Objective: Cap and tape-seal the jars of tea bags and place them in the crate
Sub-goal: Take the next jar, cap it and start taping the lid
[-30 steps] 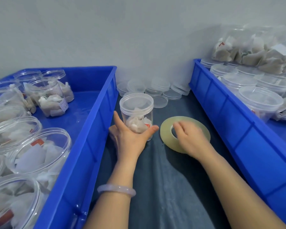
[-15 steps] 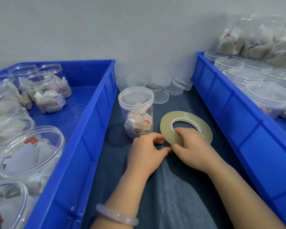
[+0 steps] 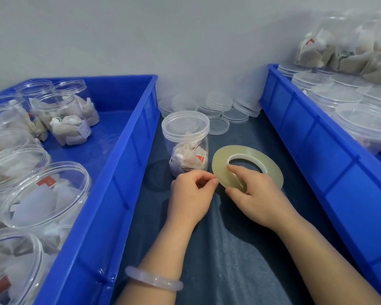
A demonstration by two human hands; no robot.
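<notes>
Under right hand (image 3: 259,195), tape roll (image 3: 220,164) — half-hidden

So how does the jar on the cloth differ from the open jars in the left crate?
The jar on the cloth wears a lid; the jars in the left crate have none. It stands alone beside the tape roll; they crowd together inside the crate. Both are clear plastic and hold tea bags.

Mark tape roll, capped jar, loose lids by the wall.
tape roll (image 3: 276,170): head view, right side of flat face.
capped jar (image 3: 186,144): head view, clear wall under lid.
loose lids (image 3: 219,102): head view, top of middle stack.
</notes>
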